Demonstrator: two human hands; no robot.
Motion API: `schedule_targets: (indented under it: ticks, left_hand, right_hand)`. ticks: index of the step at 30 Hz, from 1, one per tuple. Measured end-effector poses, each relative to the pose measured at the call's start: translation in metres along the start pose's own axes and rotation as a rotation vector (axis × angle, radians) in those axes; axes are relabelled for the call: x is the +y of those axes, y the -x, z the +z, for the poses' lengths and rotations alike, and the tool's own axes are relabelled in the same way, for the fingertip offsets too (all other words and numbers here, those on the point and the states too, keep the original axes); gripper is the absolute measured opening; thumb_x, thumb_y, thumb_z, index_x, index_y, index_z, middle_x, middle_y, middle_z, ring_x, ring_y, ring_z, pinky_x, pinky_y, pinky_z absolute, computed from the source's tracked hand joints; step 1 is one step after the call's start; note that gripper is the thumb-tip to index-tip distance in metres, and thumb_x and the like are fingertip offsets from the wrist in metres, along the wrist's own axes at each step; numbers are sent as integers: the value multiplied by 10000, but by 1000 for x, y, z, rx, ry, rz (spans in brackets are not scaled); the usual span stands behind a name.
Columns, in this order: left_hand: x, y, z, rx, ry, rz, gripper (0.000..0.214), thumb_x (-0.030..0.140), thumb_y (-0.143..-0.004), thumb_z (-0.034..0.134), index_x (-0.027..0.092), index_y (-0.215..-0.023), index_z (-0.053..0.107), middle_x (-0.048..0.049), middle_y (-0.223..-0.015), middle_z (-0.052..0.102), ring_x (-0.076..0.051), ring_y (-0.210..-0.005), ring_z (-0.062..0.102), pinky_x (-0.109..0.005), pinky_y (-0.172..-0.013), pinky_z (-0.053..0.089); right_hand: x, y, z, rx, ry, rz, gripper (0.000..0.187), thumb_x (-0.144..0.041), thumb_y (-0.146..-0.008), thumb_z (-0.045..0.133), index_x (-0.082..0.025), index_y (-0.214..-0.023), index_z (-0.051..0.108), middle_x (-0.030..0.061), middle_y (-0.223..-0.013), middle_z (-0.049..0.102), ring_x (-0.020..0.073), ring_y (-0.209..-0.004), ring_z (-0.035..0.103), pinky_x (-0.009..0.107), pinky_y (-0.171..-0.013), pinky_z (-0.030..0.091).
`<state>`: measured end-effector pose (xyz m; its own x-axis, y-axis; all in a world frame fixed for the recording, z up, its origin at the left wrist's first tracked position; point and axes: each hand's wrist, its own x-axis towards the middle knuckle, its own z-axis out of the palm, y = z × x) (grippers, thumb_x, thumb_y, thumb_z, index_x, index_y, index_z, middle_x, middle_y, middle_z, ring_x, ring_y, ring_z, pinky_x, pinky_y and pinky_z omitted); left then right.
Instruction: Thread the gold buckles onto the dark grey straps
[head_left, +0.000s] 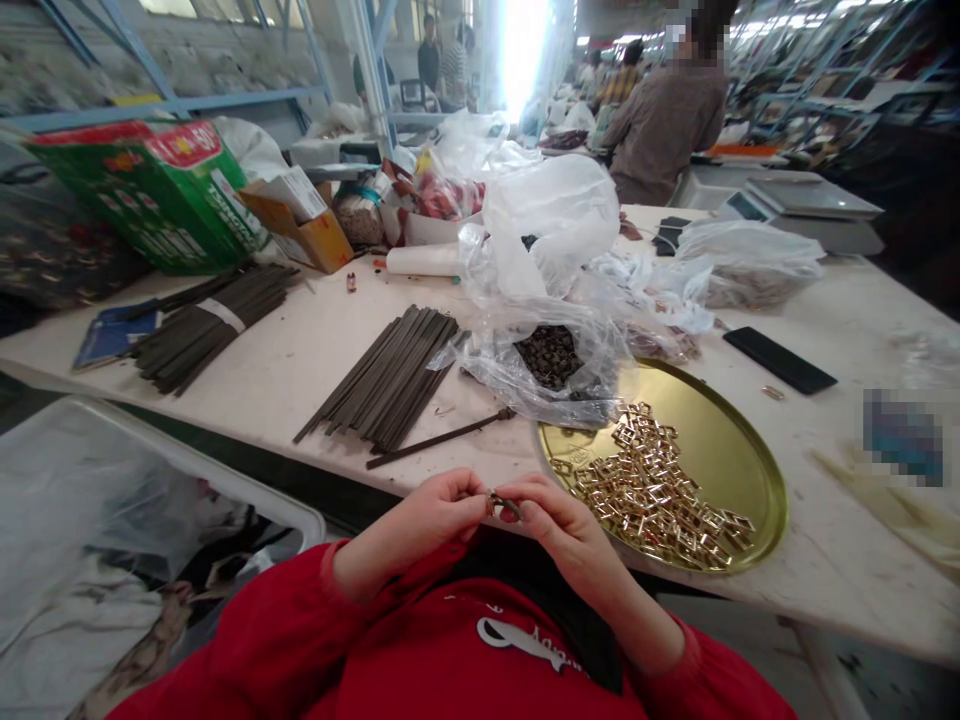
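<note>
My left hand [431,520] and my right hand [559,525] meet close to my chest, below the table's front edge. Both pinch a small gold buckle with a dark strap end [504,503] between fingertips. Just right of my right hand lies a round gold tray [739,455] with a heap of gold buckles [652,490]. Beyond my hands a single dark strap [439,439] lies on the white table [300,350], next to a bundle of dark straps [397,375].
An open clear bag of dark small parts [551,355] sits behind the tray. A second strap bundle [210,325], a green carton [150,190], a black phone [778,359] and a scale [806,205] stand around. A person in brown [664,125] works at the far side. A plastic-lined bin [112,520] is at my left.
</note>
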<state>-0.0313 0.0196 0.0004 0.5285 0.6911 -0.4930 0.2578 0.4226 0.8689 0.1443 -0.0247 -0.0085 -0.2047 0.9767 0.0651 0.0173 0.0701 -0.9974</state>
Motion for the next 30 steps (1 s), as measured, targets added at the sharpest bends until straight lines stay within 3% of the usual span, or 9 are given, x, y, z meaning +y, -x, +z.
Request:
schedule_targets:
  ticks: [4,9,20,25,30]
  left_hand:
    - [-9,0,2,49,-45,68,206,351,-744,547,153,-736,486,63,-560,476,-62,-503,396,-172,-469,282]
    - [-17,-1,6,103,-123,110,217,354,-721,558,141,-735,519,49,-617,496,-78,-563,422,-188,-512,315]
    - [-18,1,12,53,-13,-4,214,356,-701,563,151,-699,501,60,-557,480,-58,-491,370,-173,-466,252]
    - [-20,-5,13,58,-109,19,187,337,-723,530,150,-717,515,61,-553,472,-68,-503,388,-178,-474,268]
    - [-13,-4,11,57,-288,87,146,290,-749,478,163,-792,535,32,-669,546,-113,-652,476,-200,-570,367]
  right_hand:
    - [4,0,5,36,-96,93,122,-293,-740,645,-227,-843,646,10,-808,554,144,-750,527,254,-672,424]
    - [0,2,12,52,-125,151,115,-269,-701,665,-204,-716,571,-9,-740,547,125,-689,499,237,-625,410]
    - [0,4,5,39,-411,418,225,-299,-658,711,-170,-708,534,-25,-693,615,90,-631,566,234,-653,439]
    - [6,1,6,86,-347,420,246,-303,-628,729,-177,-739,549,-40,-640,605,94,-601,558,231,-613,434]
    - [19,-2,6,161,-226,366,259,-313,-651,711,-198,-801,533,-46,-647,583,103,-587,538,228,-549,406]
